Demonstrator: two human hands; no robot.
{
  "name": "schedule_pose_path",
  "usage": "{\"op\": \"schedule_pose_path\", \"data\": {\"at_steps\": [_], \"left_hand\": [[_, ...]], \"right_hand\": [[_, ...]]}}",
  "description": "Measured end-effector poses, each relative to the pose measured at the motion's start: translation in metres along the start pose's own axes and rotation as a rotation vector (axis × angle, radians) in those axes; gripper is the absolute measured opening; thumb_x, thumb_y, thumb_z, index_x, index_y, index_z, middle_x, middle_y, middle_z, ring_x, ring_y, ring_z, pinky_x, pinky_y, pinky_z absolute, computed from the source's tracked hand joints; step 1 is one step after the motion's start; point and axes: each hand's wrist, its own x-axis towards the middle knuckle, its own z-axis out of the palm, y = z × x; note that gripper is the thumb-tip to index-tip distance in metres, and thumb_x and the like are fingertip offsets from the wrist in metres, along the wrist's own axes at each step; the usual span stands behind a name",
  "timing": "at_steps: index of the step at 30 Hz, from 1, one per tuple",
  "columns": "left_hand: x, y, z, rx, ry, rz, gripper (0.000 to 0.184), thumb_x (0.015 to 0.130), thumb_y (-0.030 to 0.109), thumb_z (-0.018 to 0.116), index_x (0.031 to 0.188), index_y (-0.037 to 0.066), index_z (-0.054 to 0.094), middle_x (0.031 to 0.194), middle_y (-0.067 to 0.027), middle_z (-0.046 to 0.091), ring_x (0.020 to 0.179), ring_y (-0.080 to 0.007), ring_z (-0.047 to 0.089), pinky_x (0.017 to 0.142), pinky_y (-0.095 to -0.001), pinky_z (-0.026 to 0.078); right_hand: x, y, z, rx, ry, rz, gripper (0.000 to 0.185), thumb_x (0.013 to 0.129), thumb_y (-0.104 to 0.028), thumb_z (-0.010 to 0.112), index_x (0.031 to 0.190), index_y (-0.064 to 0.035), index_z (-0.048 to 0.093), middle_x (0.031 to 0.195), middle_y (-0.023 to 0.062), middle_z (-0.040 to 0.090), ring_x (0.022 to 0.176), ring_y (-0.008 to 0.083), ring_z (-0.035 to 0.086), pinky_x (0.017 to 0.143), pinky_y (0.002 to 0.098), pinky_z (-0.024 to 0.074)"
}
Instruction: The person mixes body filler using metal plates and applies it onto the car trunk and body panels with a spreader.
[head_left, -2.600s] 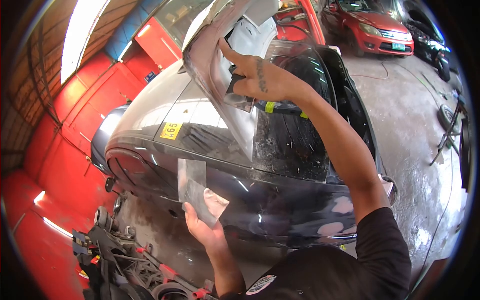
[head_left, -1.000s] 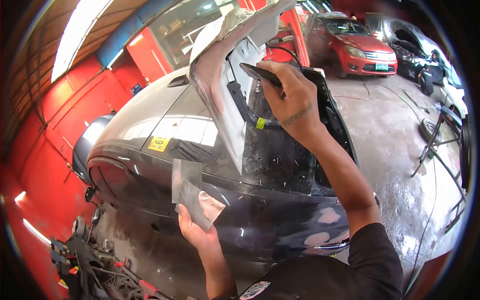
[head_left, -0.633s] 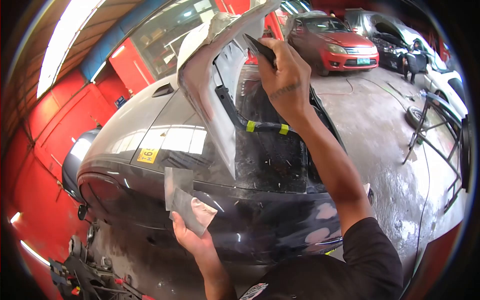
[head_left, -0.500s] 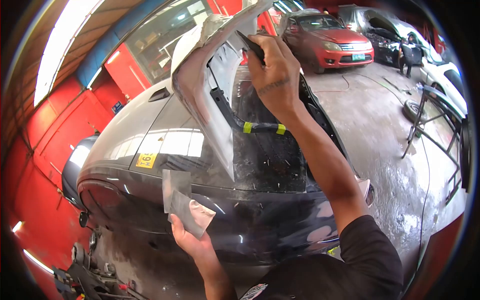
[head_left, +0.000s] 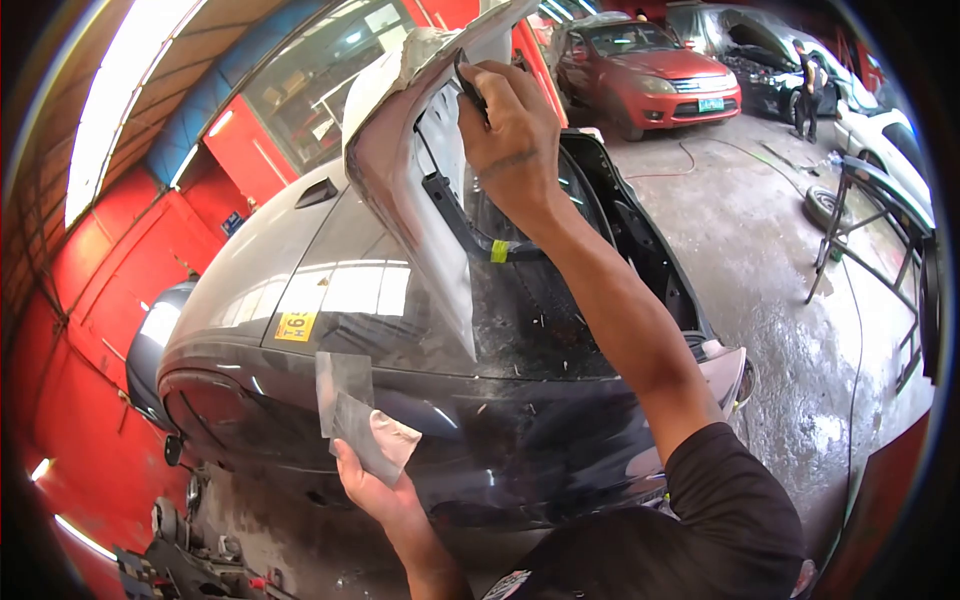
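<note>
right hand (head_left: 512, 135) has neared the panel (head_left: 385, 160) by its edge, open floor (head_left: 740, 240) beyond

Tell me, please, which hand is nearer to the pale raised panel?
Right. The right hand is up beside the pale raised panel, with its black tool; the left hand is well below it, in front of the dark car.

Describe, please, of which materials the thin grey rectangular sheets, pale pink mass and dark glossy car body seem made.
Thin grey rectangular sheets: perhaps metal or plastic, with straight edges and a dull sheen. Pale pink mass: probably putty-like paste, matte, with uneven edges. Dark glossy car body: likely painted panel, metal or plastic unclear, mirroring light streaks.
</note>
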Motion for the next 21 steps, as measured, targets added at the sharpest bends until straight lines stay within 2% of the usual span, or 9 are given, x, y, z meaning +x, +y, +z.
{"op": "schedule_pose_path", "data": {"at_steps": [1,10,13,16,21], "left_hand": [[0.001,0.001,-0.002,0.000,0.010,-0.005,0.047,0.109,0.035,0.053,0.138,-0.001,0.056,0.127,-0.0112,0.065,0.119,-0.0245,0.063,0.103,-0.0410,0.049],[0.004,0.003,-0.010,-0.005,0.037,-0.021,0.048,0.109,0.036,0.053,0.140,-0.001,0.054,0.127,-0.0120,0.065,0.118,-0.0252,0.064,0.101,-0.0417,0.052],[0.006,0.003,-0.011,-0.012,0.043,-0.017,0.047,0.109,0.035,0.054,0.138,-0.002,0.055,0.127,-0.0124,0.065,0.118,-0.0254,0.064,0.101,-0.0414,0.052],[0.007,0.005,-0.010,-0.028,0.056,-0.023,0.045,0.108,0.033,0.056,0.135,-0.003,0.057,0.127,-0.0131,0.065,0.117,-0.0255,0.065,0.102,-0.0407,0.052],[0.010,0.005,-0.013,-0.027,0.074,-0.004,0.045,0.108,0.033,0.056,0.135,-0.003,0.057,0.127,-0.0133,0.065,0.116,-0.0255,0.065,0.102,-0.0406,0.052]], "right_hand": [[-0.001,-0.003,0.000,0.003,-0.022,0.019,0.028,0.084,0.000,0.075,0.112,0.0021,0.073,0.112,0.0172,0.072,0.101,0.0340,0.071,0.088,0.0377,0.0568],[-0.012,-0.024,0.008,0.007,-0.054,0.010,0.030,0.084,-0.001,0.076,0.114,0.0024,0.073,0.111,0.0165,0.070,0.094,0.0342,0.070,0.083,0.0390,0.0566],[-0.014,-0.029,0.011,0.022,-0.070,0.017,0.030,0.084,-0.001,0.076,0.114,0.0024,0.073,0.111,0.0163,0.069,0.095,0.0340,0.070,0.083,0.0393,0.0566],[-0.018,-0.037,0.013,0.051,-0.097,0.029,0.031,0.083,0.001,0.071,0.114,0.0038,0.071,0.112,0.0179,0.067,0.100,0.0373,0.066,0.083,0.0442,0.0558],[-0.021,-0.042,0.018,0.071,-0.106,0.013,0.032,0.082,0.001,0.072,0.114,0.0050,0.071,0.111,0.0181,0.066,0.100,0.0374,0.066,0.083,0.0436,0.0558]]}}
